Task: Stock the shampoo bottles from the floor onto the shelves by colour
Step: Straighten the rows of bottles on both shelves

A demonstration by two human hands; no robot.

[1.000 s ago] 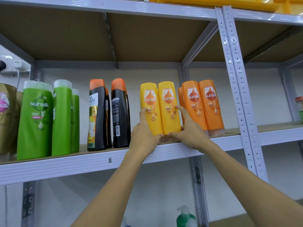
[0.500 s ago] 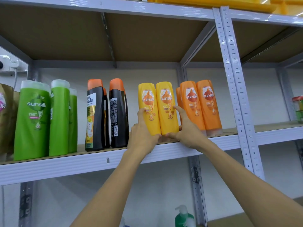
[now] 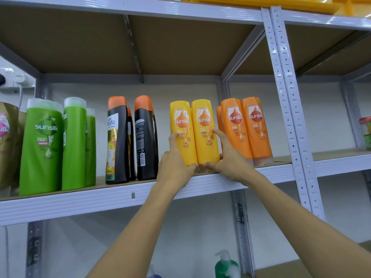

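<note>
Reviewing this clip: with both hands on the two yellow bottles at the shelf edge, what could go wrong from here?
1. The yellow bottles stand cap-down near the shelf's front lip; when the left hand and right hand let go, they might tip forward.
2. The right hand is squeezed against the orange bottles; pulling it out may nudge them.

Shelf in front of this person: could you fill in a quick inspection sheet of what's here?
Surface: grey metal shelf with brown board.
Job's things: two yellow bottles at the front edge; orange bottles to their right, black bottles and green bottles to their left, all upright.
Clutter: gold pouch at far left; jar on the next bay.
Grip: left hand and right hand each hold a yellow bottle low down.
Cables: white cord by a wall socket.
Surroundings: green pump bottle below; yellow bin above.
</note>
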